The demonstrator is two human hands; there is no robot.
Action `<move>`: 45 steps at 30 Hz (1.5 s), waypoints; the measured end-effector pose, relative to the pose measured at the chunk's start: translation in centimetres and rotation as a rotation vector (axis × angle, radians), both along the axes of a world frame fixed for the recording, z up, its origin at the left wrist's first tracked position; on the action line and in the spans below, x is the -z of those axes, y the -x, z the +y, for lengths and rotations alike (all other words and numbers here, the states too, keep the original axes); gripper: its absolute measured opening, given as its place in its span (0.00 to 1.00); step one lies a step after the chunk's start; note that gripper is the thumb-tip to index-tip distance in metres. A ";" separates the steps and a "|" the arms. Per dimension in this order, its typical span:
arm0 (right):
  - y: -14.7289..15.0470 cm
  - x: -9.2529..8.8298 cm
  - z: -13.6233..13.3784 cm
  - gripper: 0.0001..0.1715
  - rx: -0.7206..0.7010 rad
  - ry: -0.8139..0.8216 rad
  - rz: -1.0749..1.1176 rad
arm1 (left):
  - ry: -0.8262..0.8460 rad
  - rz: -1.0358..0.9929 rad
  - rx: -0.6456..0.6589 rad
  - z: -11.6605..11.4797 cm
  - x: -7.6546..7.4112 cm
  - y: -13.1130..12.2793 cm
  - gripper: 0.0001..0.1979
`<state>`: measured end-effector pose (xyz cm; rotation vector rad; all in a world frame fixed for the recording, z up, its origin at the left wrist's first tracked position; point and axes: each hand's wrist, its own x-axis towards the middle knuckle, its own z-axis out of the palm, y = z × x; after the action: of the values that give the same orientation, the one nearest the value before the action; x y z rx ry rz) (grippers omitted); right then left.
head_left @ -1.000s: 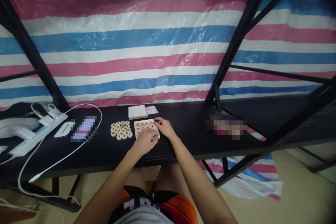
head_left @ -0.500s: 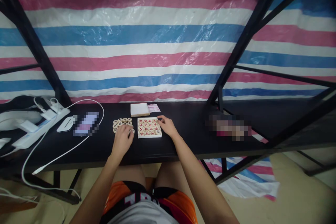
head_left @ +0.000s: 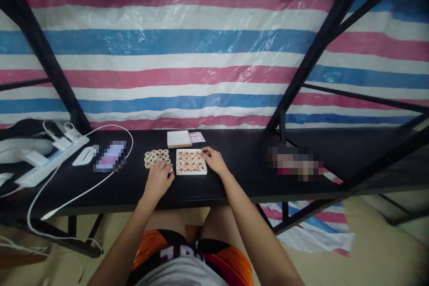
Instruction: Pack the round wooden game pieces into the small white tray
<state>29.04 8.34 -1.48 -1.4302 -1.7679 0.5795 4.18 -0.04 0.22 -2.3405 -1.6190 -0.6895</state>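
Round cream Chinese chess pieces (head_left: pixel 157 157) with dark characters lie in rows on the black table. At the near right corner of these rows is my left hand (head_left: pixel 159 179), its fingers curled and closed at one Chinese chess piece (head_left: pixel 170 169); its fingertips are partly hidden. Just to the right sits a white open box (head_left: pixel 191 173), filled with rows of pieces marked in red. One piece with a dark character (head_left: pixel 201 167) shows in its near right corner. My right hand (head_left: pixel 213 161) has its fingers and thumb on the box's far right edge.
Behind the box lies a white box lid (head_left: pixel 179 138) beside a pink-and-white paper slip (head_left: pixel 197 137). A blurred phone-like thing (head_left: pixel 110 156), white cable and power strip (head_left: pixel 53 161) are at left. A blurred object (head_left: pixel 296 163) rests at right, near black metal posts.
My left hand has shifted slightly toward me and to the right, and the piece at its fingertips has moved slightly right. My right hand stays on the box's edge.
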 end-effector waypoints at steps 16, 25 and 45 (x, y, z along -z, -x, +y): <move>0.1 0.2 0.2 0.16 -0.001 -0.010 0.003 | -0.005 -0.073 0.140 -0.2 -0.2 -0.1 0.09; 0.1 0.1 0.3 0.16 -0.006 -0.009 0.009 | -0.016 -0.437 0.274 0.5 -0.7 -2.1 0.06; 0.1 0.0 0.2 0.15 0.002 -0.017 -0.007 | 0.070 -0.381 0.422 0.1 -0.7 -5.4 0.07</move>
<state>28.97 8.50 -1.53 -1.4238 -1.7728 0.5579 9.61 0.09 0.94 -2.7656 -1.2887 -1.2472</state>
